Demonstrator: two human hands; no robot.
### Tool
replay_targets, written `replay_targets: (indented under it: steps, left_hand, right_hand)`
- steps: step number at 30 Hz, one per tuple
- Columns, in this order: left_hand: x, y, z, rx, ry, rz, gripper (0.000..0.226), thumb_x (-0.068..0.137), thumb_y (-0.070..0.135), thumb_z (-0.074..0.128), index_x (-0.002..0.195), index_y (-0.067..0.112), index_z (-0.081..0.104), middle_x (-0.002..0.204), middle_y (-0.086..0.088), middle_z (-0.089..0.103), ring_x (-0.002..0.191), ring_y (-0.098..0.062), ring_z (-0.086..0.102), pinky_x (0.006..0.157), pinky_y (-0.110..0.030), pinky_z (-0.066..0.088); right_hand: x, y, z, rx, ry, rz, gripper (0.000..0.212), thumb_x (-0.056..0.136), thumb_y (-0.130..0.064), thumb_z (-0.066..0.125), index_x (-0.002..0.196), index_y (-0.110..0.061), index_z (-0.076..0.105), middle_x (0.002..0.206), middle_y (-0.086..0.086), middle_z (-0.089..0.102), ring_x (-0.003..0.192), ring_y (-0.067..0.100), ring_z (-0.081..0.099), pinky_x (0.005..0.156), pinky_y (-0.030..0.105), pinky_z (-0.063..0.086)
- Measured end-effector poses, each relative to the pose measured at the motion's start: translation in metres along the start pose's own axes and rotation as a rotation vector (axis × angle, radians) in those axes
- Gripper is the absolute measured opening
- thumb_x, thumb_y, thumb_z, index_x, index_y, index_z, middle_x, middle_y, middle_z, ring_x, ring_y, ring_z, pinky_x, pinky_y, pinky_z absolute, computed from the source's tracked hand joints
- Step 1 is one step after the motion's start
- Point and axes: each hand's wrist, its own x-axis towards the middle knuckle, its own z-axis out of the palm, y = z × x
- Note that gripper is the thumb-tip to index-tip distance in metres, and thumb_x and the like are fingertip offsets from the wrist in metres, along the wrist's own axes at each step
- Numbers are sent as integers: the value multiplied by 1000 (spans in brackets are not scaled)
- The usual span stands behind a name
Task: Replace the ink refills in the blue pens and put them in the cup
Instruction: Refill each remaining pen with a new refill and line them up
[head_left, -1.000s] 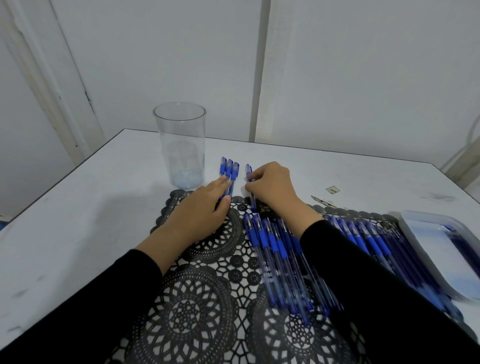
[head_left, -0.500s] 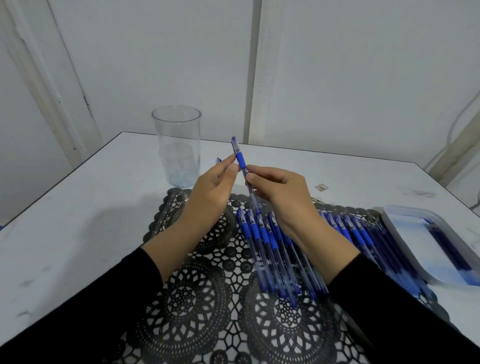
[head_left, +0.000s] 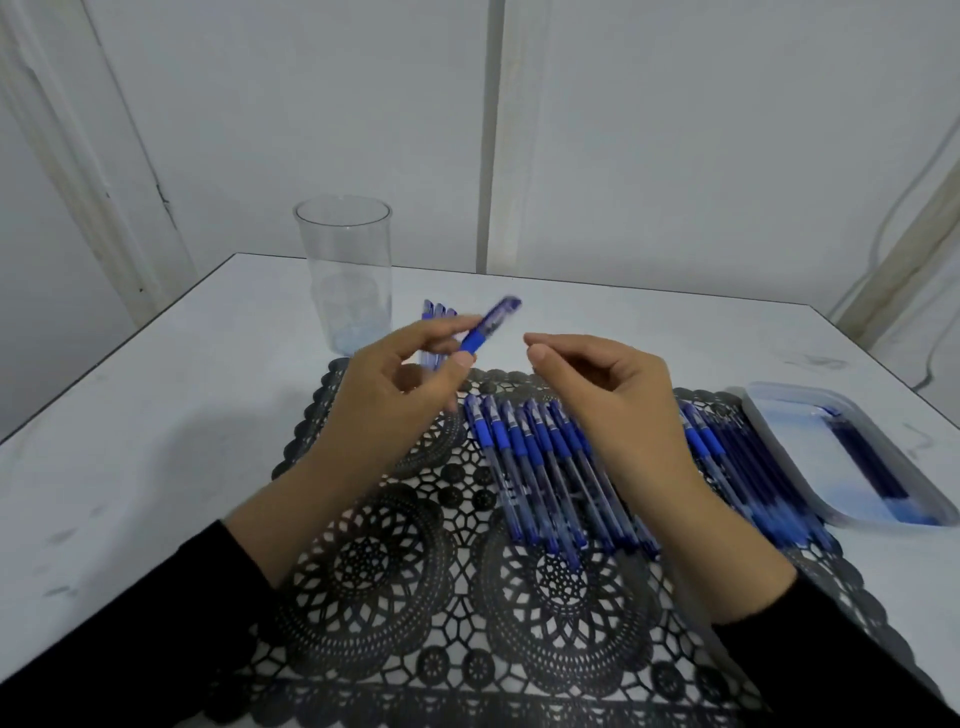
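Blue pen (head_left: 488, 325), blurred and looking short, so whether it is whole or only a part is unclear. It is raised above the table (head_left: 130, 415), slanting up and away to the right.

Left hand (head_left: 410, 384): grasping that pen, thumb and curled fingers pinching its solid blue grip section at the lower end.

Right hand (head_left: 597, 384): just beside the pen, not touching it. Fingers curled, thumb tip close to forefinger tip. Nothing shows between them, but I cannot tell whether something thin is pinched there.

Clear plastic cup (head_left: 345, 275): upright on the table beyond the left hand, past the far left corner of the mat; faint blue tint at the bottom, no pens seen inside.

Black lace-pattern mat (head_left: 405, 597): under both forearms. A long row of blue pens (head_left: 545, 467) lies side by side on it, passing beneath the right wrist and reaching toward the tray.

Small group of pens (head_left: 439, 312): lying apart from the row, beyond the left hand's fingers, near the cup.

Pale shallow tray (head_left: 779, 415): at the mat's right edge, with dark blue refills (head_left: 867, 462) lying in it.

Black sleeves on both arms.
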Motion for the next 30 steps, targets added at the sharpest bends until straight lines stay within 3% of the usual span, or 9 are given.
replay_targets:
  steps: [3,7,12,15,18,22,30]
  left_hand:
    - [-12,-12,-11,201,-126,74,31,92,16,67,116,35,69,82,26,66,54,-5,48,55,-12,41]
    - [-20,-18,-14,321,-183,185,28,89,22,70,116,27,70,92,33,66,67,4,60,63,-6,43]
    - [-18,-26,-15,378,-215,242,34,86,28,71,121,27,70,95,17,70,83,-9,65,71,-16,49]
    - [-17,-29,-16,422,-247,275,36,86,15,75,120,27,70,88,12,68,78,-11,61,70,-18,47]
    - [-17,-31,-15,426,-250,234,41,86,13,75,119,36,68,83,13,63,73,-14,57,66,-31,49]
    - [-15,-33,-12,374,-256,189,45,86,11,74,118,42,67,81,10,61,68,-17,54,65,-45,49]
    - [-15,-34,-12,358,-297,180,47,88,12,69,128,36,59,77,7,54,72,-12,52,68,-35,49]
  right_hand:
    - [-6,3,-8,-75,-63,-23,24,86,-21,72,110,-20,74,93,-7,75,89,9,69,80,22,56]
    - [-10,13,-7,-222,-165,-58,21,84,-24,74,105,-22,75,91,-9,75,88,11,69,81,31,57]
    - [-12,23,-9,-258,-201,-43,16,84,-23,73,100,-22,76,87,-6,74,84,11,68,76,25,57]
    - [-14,27,-8,-282,-233,-43,17,84,-19,74,101,-20,76,87,-4,73,82,12,68,75,22,56]
    - [-14,27,-7,-276,-214,-47,14,85,-12,73,98,-17,76,86,-5,74,79,7,67,72,14,52]
    - [-15,27,-5,-297,-186,-47,13,86,-12,73,96,-20,75,86,-2,73,79,9,66,73,18,54]
    - [-18,29,-1,-360,-199,-52,11,89,-14,69,96,-23,71,85,-5,70,81,8,64,76,27,55]
